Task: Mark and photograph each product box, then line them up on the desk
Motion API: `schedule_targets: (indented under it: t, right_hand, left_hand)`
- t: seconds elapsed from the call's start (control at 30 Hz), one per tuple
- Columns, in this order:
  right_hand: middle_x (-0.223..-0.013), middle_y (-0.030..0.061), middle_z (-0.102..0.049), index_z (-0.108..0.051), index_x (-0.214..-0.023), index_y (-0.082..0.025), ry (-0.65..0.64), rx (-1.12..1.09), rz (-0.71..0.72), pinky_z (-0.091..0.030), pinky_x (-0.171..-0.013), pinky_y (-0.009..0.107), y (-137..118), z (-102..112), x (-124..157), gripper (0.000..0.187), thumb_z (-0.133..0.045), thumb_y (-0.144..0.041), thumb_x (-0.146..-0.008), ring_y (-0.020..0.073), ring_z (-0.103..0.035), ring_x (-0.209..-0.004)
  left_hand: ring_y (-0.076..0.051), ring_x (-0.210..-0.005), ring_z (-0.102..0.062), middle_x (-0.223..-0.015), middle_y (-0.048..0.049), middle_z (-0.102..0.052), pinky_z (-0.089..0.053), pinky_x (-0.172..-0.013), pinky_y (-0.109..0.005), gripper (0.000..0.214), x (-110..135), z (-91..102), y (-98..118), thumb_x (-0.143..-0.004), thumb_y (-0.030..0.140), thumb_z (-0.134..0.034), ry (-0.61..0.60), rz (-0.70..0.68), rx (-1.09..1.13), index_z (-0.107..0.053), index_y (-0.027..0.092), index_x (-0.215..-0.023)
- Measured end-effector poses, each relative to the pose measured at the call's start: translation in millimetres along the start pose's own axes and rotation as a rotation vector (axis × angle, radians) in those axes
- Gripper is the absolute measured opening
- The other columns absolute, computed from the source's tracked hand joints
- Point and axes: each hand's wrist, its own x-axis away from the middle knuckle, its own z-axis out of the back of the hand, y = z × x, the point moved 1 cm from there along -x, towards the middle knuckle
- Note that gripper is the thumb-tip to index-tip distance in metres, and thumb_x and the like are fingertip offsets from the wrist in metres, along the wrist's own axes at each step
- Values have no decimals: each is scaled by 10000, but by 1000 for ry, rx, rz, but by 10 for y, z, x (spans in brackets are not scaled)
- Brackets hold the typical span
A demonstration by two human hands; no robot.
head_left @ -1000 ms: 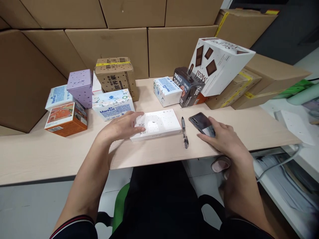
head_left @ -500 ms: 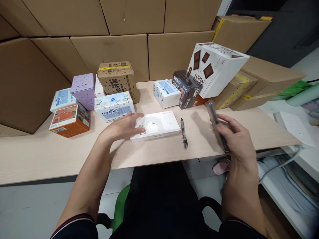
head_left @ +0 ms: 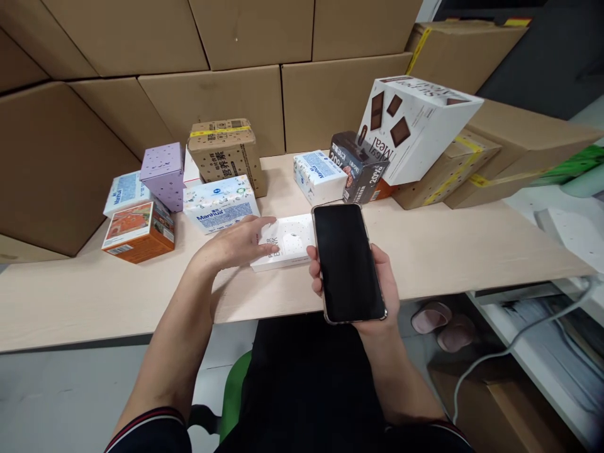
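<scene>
My right hand is wrapped round a smartphone in a clear case, its dark screen facing up towards me. The phone is over the table's front edge and covers the right end of a flat white box printed with small dots and lettering. On the left end of that box rests my left hand, thumb and fingers apart. Just behind this hand stands a white and blue Manhua tissue pack.
Left on the table are an orange box, a purple box and a brown carton. At back right stand another tissue pack, a dark box and a tilted white box. Large cartons line the back.
My right hand has brought the phone left from the table's right side and turned its screen up. The pen by the white box is now hidden. My left hand stays on the box.
</scene>
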Motion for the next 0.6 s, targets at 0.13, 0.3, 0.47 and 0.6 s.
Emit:
schedule_targets:
  t: [0.13, 0.3, 0.47, 0.6]
  right_hand:
    - [-1295, 109, -714, -611, -1337, -196, -32, -66, -46, -590, -926, 382, 13, -23, -78, 660, -425, -670, -918, 206, -700, -1011]
    - [-1296, 121, -716, -616, -1318, -179, -32, -43, -37, -597, -920, 381, 7, -3, -85, 661, -422, -667, -917, 204, -711, -997]
    - [-1267, 124, -729, -604, -1326, -183, -34, -34, -18, -607, -925, 416, 20, 15, -89, 634, -424, -637, -922, 217, -723, -980]
    - [-1248, 115, -736, -608, -1311, -186, -20, -30, -15, -615, -907, 422, 16, 14, -97, 623, -427, -632, -915, 219, -726, -944]
  left_hand:
    - [-287, -1085, -679, -1325, -96, -639, -513, -913, -372, 772, 3, -2, 5, -888, 659, -554, 3, -8, 4, -452, 304, -1566]
    - [-300, -1100, -676, -1326, -92, -639, -518, -896, -377, 775, 15, 8, 18, -886, 665, -555, -4, 11, -2, -449, 309, -1567]
    - [-292, -1074, -684, -1338, -100, -637, -526, -905, -381, 783, 10, 5, 19, -885, 662, -559, 0, 5, 2, -449, 298, -1569]
    - [-305, -1128, -666, -1355, -103, -625, -519, -941, -393, 772, 6, -3, 8, -885, 644, -564, 4, 0, 4, -452, 302, -1567]
